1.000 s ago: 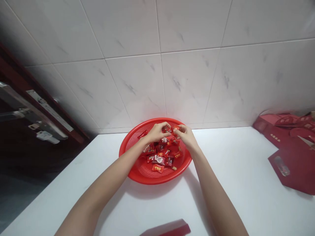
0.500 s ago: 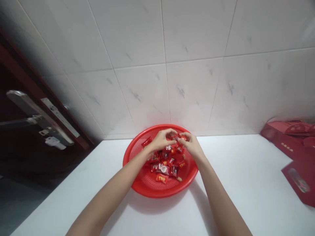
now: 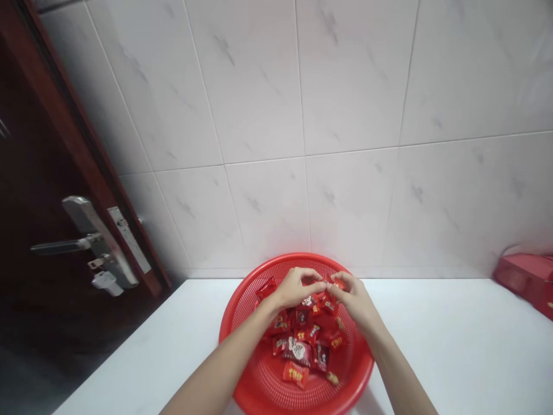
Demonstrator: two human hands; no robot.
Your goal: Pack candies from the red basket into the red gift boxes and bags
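Curled and narrow, the fingers of the left hand (image 3: 298, 288) and right hand (image 3: 352, 297) come together over the far part of the red basket (image 3: 360, 374), thumb tips close to each other; red wrappers show around the fingertips, but whether either hand pinches one I cannot tell. Below them, inside the basket, lies a loose heap of wrapped packets. The dark red packet (image 3: 298, 351) has its long axis running left to right, its right end slightly nearer the person; the orange-red packet (image 3: 296, 374) just on its near side points much the same way. The first is shiny, with a pale printed patch; the second has yellow lettering. The basket is perforated, its open side up, on a white tabletop (image 3: 449, 340) near the tiled wall (image 3: 354, 202)
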